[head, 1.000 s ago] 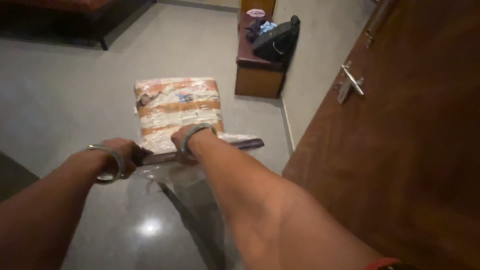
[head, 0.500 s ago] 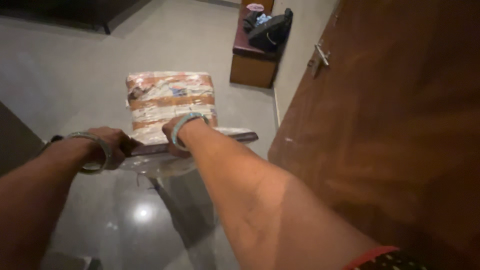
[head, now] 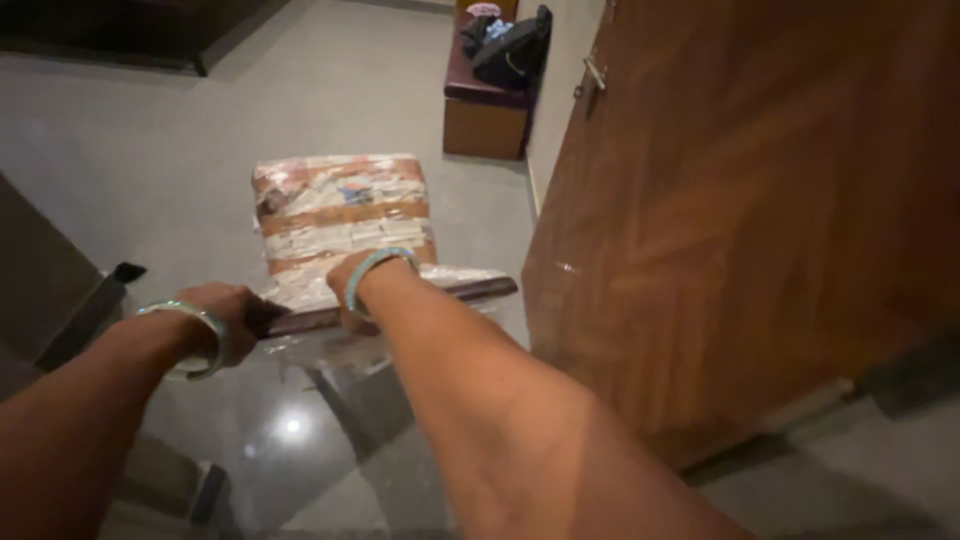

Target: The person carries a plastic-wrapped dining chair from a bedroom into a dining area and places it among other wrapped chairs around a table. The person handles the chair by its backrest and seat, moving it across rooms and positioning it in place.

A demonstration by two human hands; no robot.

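Both grips are clenched on the dark wooden top rail (head: 400, 303) of a chair: the left hand (head: 225, 312) wraps the rail's left end, and the right hand (head: 352, 292) closes over it nearer the middle, leaving the right end of the rail bare. Each wrist wears a pale bangle (head: 205, 330). Clear plastic wrap (head: 320, 345) hangs crumpled just under the rail between and below the two grips. Beyond the grips, further from the person, lies the chair's seat (head: 343, 220), bound in plastic film with orange-brown bands showing through. The chair stands on a glossy grey floor (head: 150, 160), where a bright spot of light reflects below the left grip. To the right of the right grip rises a large brown wooden door (head: 740, 200) with a metal handle (head: 592, 72) near its far edge. Well beyond the seat, against the wall, sits a low wooden bench (head: 485, 115) with a black bag (head: 512, 55) on top.
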